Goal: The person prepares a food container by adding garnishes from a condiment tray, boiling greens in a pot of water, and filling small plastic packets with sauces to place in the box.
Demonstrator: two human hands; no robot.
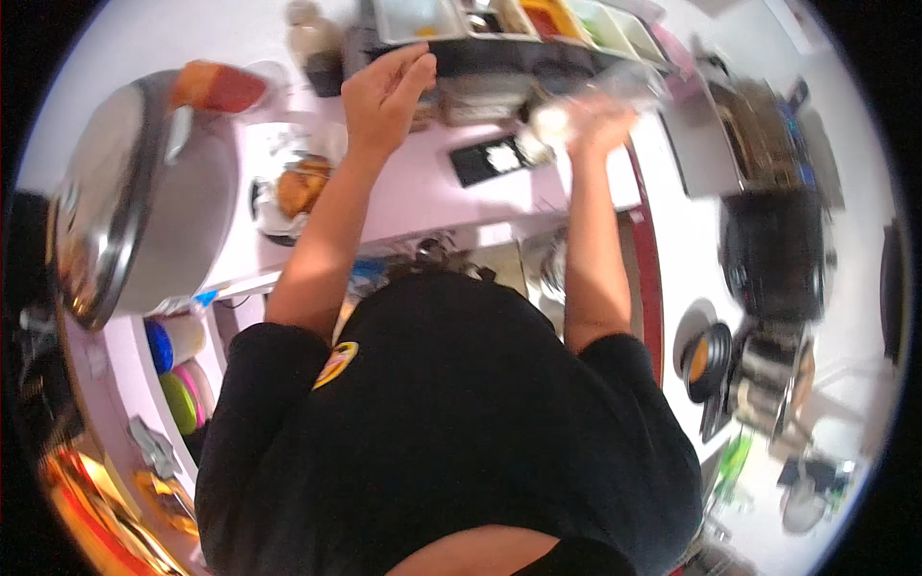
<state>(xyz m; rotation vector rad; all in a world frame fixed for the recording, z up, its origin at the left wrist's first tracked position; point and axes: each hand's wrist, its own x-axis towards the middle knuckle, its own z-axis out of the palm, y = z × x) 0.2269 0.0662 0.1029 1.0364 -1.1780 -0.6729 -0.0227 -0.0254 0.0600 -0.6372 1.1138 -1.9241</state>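
Note:
My left hand (pixel 385 101) is raised over the pink counter (pixel 425 180), just in front of a row of ingredient trays. Its fingers are loosely curved, the thumb stands a little apart, and I see nothing held. Motion blurs my right hand (pixel 603 128), which grips a clear plastic piece (pixel 634 85), perhaps a bag. A pale round thing (pixel 551 124) shows beside its fingers, too smeared to name. Below and between the hands lies a flat black rectangle (pixel 468 167) with a white patch on it.
Several trays (pixel 421 25) with coloured contents line the back. A large lidded pot (pixel 180 209) stands at left, with a red-orange container (pixel 220 88) near it. Browned food (pixel 302 189) sits on a paper-lined plate. A black appliance (pixel 774 255) and small black pan (pixel 709 360) are at right.

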